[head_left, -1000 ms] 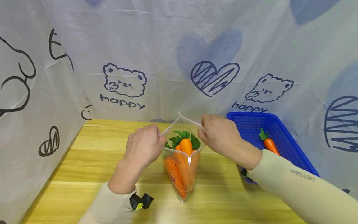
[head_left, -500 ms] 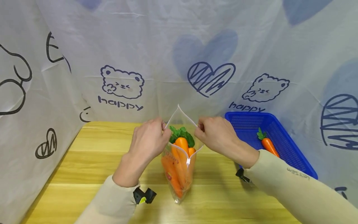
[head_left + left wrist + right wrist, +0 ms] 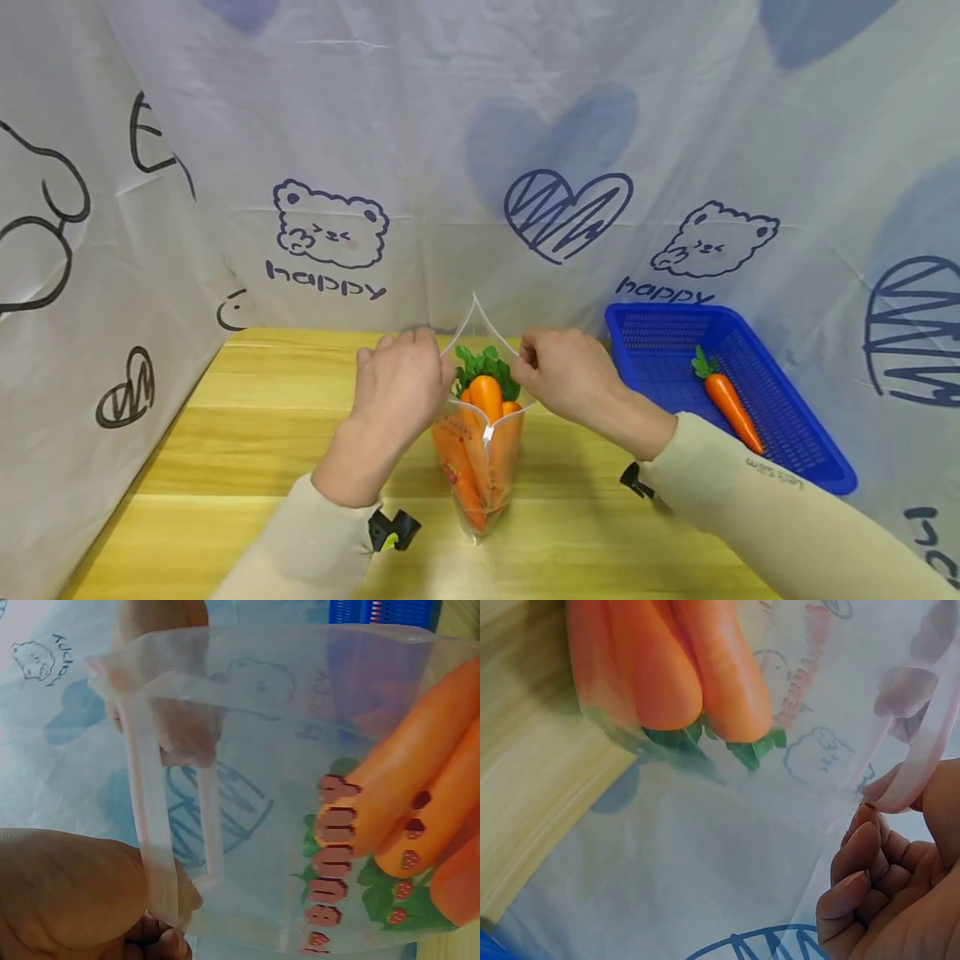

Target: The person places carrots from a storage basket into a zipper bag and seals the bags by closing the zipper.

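Observation:
A clear zip bag [image 3: 474,321] stands upright on the table at the centre, its mouth spread wide and a white slider at the front. Several carrots [image 3: 486,397] with green leafy tops fill it; red printed lettering shows on its side in the left wrist view. My left hand [image 3: 401,379] pinches the left edge of the bag's mouth between thumb and fingers. On the opposite edge, my right hand [image 3: 566,371] pinches the rim, the pinch plain in the right wrist view, where the hand [image 3: 900,885] curls its fingers below the zip strip.
A blue plastic basket [image 3: 667,310] stands on the right of the wooden table [image 3: 247,433], with one carrot [image 3: 733,410] lying in it. A white printed cloth [image 3: 442,125] hangs behind and at both sides.
Both hands have drawn slightly closer together, and the bag's mouth has narrowed. The right forearm has shifted, showing more of the carrot in the basket. Both hands keep their hold.

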{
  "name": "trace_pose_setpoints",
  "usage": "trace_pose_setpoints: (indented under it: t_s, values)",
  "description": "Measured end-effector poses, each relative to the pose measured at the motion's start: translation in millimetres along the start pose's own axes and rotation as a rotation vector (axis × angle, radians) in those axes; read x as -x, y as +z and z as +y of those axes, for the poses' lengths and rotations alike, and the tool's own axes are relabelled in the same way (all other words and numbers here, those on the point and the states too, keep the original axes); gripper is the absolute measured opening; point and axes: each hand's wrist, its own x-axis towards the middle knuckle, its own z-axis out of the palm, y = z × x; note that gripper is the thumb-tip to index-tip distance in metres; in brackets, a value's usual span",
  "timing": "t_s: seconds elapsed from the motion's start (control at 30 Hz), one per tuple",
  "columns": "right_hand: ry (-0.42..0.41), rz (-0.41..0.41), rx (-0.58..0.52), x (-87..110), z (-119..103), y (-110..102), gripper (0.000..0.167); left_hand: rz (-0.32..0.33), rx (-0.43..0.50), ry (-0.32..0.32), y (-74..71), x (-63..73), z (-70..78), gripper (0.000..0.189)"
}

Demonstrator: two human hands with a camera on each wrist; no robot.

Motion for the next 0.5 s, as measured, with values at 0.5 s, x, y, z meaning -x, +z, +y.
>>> trace_pose_setpoints:
  t_s: [0.5]
  values:
    - [0.061,0.048,-0.026,7.8,43.7,-21.5,0.026,-0.073,0.071,-0.013,1.5,5.3,-8.6,0.011]
